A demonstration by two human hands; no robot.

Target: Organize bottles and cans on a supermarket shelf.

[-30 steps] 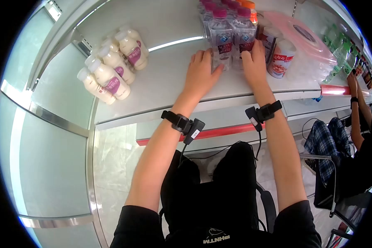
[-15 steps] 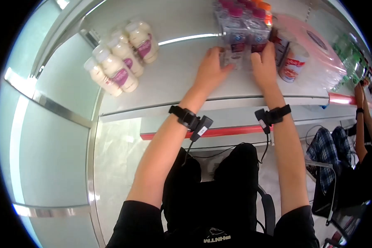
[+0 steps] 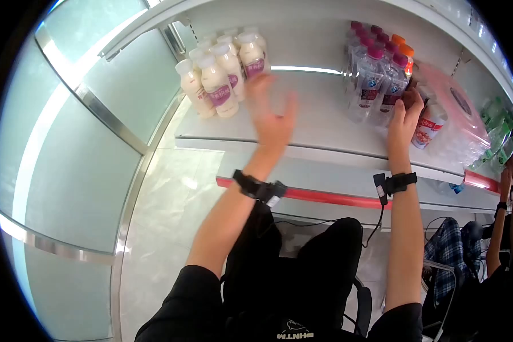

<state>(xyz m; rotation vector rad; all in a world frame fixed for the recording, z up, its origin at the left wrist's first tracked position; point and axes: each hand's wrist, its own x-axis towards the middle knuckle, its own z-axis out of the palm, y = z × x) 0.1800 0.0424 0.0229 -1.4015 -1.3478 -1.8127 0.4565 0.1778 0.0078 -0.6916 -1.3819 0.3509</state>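
On the left of the shelf (image 3: 313, 122) stands a group of several cream-coloured bottles (image 3: 218, 94) with white caps and purple labels. My left hand (image 3: 272, 117) is beside them, smeared by motion, its fingers spread and nothing in it. To the right are rows of clear bottles (image 3: 369, 88) with magenta caps and dark labels. Against the right side of the front bottles rests my right hand (image 3: 403, 122), fingers stretched upward and thumb apart, not wrapped round a bottle. A red-and-white can (image 3: 428, 126) stands just right of that hand.
Orange-capped bottles (image 3: 406, 54) stand behind the clear ones. Farther right are a pink plastic-wrapped package (image 3: 453, 105) and green bottles (image 3: 499, 134). Another person's arm (image 3: 499, 228) reaches in at the far right. Frosted glass panels (image 3: 68, 154) line the left side.
My left hand has left the clear bottles and moved left towards the cream-coloured bottles. My right hand stays by the clear bottles, now at their right side. The camera view has shifted left.
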